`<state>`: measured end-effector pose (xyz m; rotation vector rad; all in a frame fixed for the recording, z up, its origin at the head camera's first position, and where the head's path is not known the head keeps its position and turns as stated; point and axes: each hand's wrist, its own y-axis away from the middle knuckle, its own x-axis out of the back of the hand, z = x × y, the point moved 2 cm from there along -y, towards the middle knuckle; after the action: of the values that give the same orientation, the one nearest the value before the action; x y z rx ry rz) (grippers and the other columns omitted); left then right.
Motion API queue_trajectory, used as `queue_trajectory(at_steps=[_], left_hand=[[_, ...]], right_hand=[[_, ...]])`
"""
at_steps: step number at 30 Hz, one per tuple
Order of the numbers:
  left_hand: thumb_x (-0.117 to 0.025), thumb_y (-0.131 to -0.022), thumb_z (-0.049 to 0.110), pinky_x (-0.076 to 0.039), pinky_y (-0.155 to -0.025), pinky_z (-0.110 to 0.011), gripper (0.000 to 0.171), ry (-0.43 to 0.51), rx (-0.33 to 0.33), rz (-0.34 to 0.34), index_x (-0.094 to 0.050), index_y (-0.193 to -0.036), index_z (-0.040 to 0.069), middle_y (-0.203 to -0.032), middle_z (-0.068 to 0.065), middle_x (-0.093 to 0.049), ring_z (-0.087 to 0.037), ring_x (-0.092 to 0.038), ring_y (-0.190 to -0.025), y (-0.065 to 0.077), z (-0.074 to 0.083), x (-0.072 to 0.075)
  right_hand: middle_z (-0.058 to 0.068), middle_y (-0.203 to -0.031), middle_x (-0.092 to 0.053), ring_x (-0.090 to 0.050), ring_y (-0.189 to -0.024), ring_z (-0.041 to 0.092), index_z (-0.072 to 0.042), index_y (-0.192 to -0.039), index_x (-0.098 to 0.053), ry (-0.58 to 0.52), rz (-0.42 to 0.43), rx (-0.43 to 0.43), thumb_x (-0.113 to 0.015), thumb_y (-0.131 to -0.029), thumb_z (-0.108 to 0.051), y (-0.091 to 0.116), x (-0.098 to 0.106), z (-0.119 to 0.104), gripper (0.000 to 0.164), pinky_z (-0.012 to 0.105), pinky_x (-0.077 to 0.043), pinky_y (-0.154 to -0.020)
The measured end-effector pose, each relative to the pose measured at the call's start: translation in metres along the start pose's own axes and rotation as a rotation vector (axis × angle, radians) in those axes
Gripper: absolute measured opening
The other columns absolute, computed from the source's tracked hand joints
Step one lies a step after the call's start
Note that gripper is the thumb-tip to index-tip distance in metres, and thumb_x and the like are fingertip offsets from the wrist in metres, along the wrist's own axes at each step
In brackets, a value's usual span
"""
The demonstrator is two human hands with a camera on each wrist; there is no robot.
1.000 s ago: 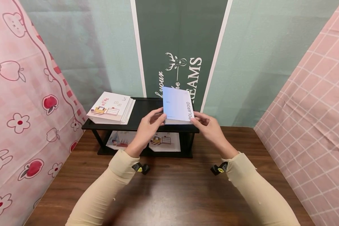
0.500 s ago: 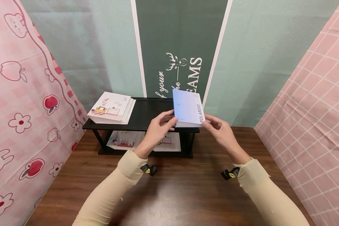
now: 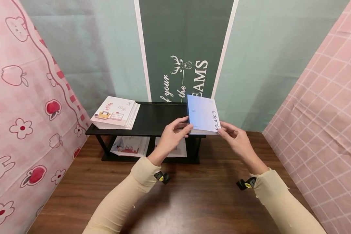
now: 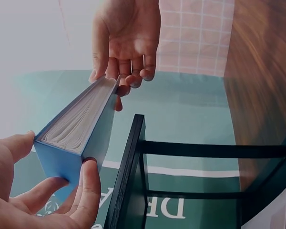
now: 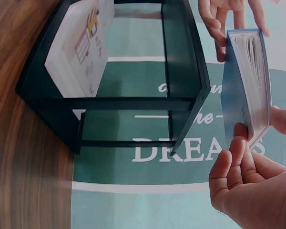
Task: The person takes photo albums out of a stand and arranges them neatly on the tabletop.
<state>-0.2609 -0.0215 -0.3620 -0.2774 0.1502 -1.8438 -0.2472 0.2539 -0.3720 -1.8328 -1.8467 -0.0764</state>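
Observation:
A thick blue photo album (image 3: 203,113) with POLAROID on its cover is held level between both hands, over the right end of a black two-tier rack (image 3: 161,118). My left hand (image 3: 172,135) pinches its left end, thumb on the cover and fingers beneath, as the left wrist view shows at the blue spine (image 4: 62,164). At the opposite end, my right hand (image 3: 237,139) grips the album's corner with thumb above and fingers under it. In the right wrist view the white page edges (image 5: 252,71) face the camera, and a gap separates the album from the rack's top.
White illustrated albums (image 3: 114,112) are stacked on the rack's left top. More white albums, one at left (image 3: 130,145) and one at right (image 3: 179,149), lie on the lower tier, partly behind my left hand. A brown wooden table (image 3: 193,201) carries the rack; patterned curtains enclose it.
Both hands have moved right with the blue album and slightly toward me, from above the rack's middle right to its right end. The stacked white albums stay put.

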Motion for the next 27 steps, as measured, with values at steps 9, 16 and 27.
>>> queue_trajectory(at_steps=[9, 16, 27], left_hand=[[-0.072, -0.106, 0.027, -0.058, -0.104, -0.042, 0.056, -0.023, -0.005, -0.035, -0.056, -0.158, 0.013, -0.142, -0.015, -0.068, -0.039, -0.073, -0.114, -0.001, 0.000, -0.016], [-0.074, -0.105, 0.024, -0.060, -0.100, -0.039, 0.055, -0.002, -0.030, -0.011, -0.058, -0.155, 0.010, -0.141, -0.014, -0.069, -0.031, -0.075, -0.112, -0.001, -0.002, -0.033], [-0.078, -0.102, 0.022, -0.060, -0.097, -0.031, 0.050, 0.022, -0.090, 0.029, -0.065, -0.148, 0.009, -0.139, -0.013, -0.071, -0.022, -0.075, -0.116, -0.002, -0.003, -0.059]], right_hand=[[-0.011, -0.107, -0.073, -0.067, -0.094, 0.002, -0.001, -0.147, -0.064, -0.023, 0.024, 0.026, -0.069, -0.107, -0.017, 0.008, 0.015, 0.006, 0.044, 0.014, -0.052, -0.082], [-0.015, -0.106, -0.073, -0.067, -0.093, 0.001, -0.001, -0.148, -0.063, -0.024, 0.049, 0.029, -0.068, -0.107, -0.015, 0.013, 0.026, 0.015, 0.044, 0.014, -0.054, -0.082], [-0.017, -0.103, -0.073, -0.067, -0.088, -0.001, 0.008, -0.144, -0.062, -0.053, 0.111, 0.044, -0.068, -0.106, -0.009, 0.023, 0.042, 0.027, 0.042, 0.012, -0.053, -0.079]])
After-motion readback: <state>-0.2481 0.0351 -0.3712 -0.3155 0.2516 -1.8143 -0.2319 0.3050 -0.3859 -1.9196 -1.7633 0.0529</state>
